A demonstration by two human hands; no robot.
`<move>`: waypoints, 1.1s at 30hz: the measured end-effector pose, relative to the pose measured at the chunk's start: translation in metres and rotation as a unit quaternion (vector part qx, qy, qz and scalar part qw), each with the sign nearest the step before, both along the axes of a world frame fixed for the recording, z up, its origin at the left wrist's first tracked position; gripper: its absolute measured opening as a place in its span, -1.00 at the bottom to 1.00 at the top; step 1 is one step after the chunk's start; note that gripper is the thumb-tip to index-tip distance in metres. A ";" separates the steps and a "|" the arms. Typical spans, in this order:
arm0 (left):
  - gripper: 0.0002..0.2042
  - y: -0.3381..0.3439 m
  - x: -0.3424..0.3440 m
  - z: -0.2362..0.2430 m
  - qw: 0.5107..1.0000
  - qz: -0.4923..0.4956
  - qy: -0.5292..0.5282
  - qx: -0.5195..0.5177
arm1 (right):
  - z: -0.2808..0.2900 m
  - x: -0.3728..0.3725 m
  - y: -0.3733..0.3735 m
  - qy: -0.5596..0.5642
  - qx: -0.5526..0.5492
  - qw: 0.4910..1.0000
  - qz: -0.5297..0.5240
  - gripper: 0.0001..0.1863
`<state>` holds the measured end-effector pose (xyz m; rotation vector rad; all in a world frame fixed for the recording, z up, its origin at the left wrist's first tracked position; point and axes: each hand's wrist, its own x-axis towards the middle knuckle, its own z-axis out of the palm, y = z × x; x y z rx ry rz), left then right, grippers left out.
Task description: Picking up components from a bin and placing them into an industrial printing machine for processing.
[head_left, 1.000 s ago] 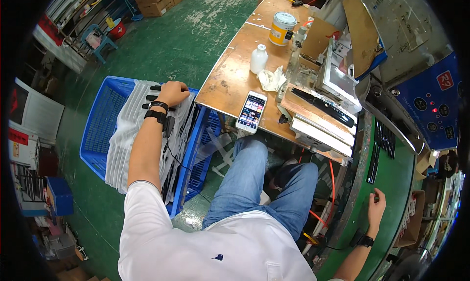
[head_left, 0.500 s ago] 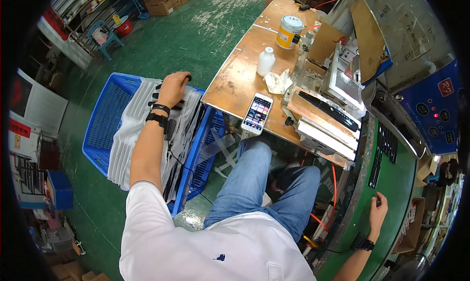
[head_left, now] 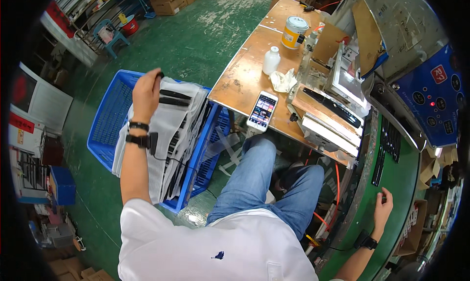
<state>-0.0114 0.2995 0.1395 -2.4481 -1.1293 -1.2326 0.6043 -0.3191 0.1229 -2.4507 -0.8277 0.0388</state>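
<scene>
My left hand (head_left: pixel 146 96) is over the blue plastic crate (head_left: pixel 104 134), its fingers closed together. A small dark tip shows at the fingertips; I cannot tell what it is. Beneath and beside the hand lie stacked white padded sheets (head_left: pixel 147 158) with black strips (head_left: pixel 174 98) between the layers. At the far right, my right hand (head_left: pixel 384 210) is above a green surface (head_left: pixel 401 183), fingers loosely bent and apart, with nothing seen in them. Just beyond its fingertips lie several glossy black strips (head_left: pixel 378 168). Both wrists wear dark bands with a small device.
The wooden table (head_left: pixel 240 80) carries a phone (head_left: pixel 262 112), a white bottle (head_left: pixel 271 60), a crumpled cloth (head_left: pixel 283 80) and a paint can (head_left: pixel 294 32). A black part (head_left: pixel 333 107) rests on the fixture of a machine with a blue control panel (head_left: pixel 431 99). An orange hose (head_left: pixel 337 193) hangs below.
My left hand has moved left across the crate, uncovering two black strips on the white sheet. My right hand has stayed near the black strips, its fingers slightly shifted. The view has turned a little.
</scene>
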 end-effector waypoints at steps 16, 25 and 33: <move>-0.75 -0.141 -0.062 -0.049 0.968 0.037 0.123 -0.214 | 0.056 -0.040 0.091 0.013 0.047 0.992 0.118 -0.74; -0.80 -0.144 -0.065 -0.047 0.962 -0.004 0.186 -0.200 | 0.097 -0.065 0.161 -0.024 0.100 0.965 0.241 -0.68; -0.77 -0.163 0.016 0.011 0.971 -0.015 0.022 -0.238 | 0.099 -0.060 0.244 0.076 0.117 0.939 0.314 -0.59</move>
